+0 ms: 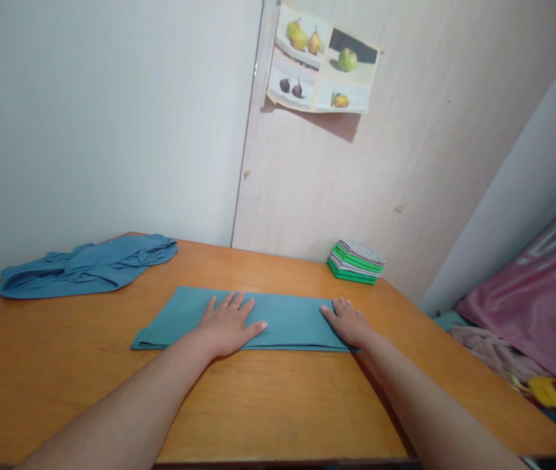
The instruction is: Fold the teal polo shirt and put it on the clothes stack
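A teal cloth [288,323], folded into a long flat strip, lies crosswise on the wooden table. My left hand [231,324] rests palm down on its middle, fingers spread and thumb pointing right. On the cloth's right end lies my right hand [349,322], palm down with its fingers stretched out. Neither hand grips anything. Layered edges of the cloth show along the near side and at the left corner.
A crumpled blue garment [92,264] lies at the table's back left. At the back right stands a stack of folded green and patterned cloths [356,262]. Fruit pictures [324,62] hang on the wall behind. Pink fabric [537,300] is beyond the table's right edge.
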A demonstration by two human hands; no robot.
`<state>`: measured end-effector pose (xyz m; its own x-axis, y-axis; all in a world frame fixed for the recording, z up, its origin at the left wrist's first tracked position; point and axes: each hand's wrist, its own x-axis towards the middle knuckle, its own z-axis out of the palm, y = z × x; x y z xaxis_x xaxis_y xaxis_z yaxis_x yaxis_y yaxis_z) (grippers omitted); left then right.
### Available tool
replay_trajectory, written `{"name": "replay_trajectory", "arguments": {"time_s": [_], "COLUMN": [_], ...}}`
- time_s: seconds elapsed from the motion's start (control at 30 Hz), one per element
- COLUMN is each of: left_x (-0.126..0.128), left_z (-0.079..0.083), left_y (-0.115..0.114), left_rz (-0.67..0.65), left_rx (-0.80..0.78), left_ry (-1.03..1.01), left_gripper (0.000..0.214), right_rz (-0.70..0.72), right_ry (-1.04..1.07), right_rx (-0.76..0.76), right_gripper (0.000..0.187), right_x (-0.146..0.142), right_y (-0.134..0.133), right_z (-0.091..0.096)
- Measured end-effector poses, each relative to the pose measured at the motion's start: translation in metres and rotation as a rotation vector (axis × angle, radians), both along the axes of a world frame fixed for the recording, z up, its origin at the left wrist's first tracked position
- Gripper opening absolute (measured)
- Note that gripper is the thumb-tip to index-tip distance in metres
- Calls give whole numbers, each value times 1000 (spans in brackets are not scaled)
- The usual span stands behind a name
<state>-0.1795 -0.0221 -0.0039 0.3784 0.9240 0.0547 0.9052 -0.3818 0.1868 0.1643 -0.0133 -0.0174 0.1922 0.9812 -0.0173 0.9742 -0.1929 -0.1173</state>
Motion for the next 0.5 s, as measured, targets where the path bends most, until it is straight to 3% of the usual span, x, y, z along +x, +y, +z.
{"name": "replay_trajectory", "arguments": {"time_s": [0.5], "left_x": [1], "left_z": [5], "left_y": [-3], "left_rz": [-5], "left_rx": [-10], "left_ry": [10], "left_gripper": [95], "right_rz": [8], "right_ry": [-20], "right_rx": [-12], "right_gripper": [82], "right_x": [21], "right_y": [-11], "right_z": [7]}}
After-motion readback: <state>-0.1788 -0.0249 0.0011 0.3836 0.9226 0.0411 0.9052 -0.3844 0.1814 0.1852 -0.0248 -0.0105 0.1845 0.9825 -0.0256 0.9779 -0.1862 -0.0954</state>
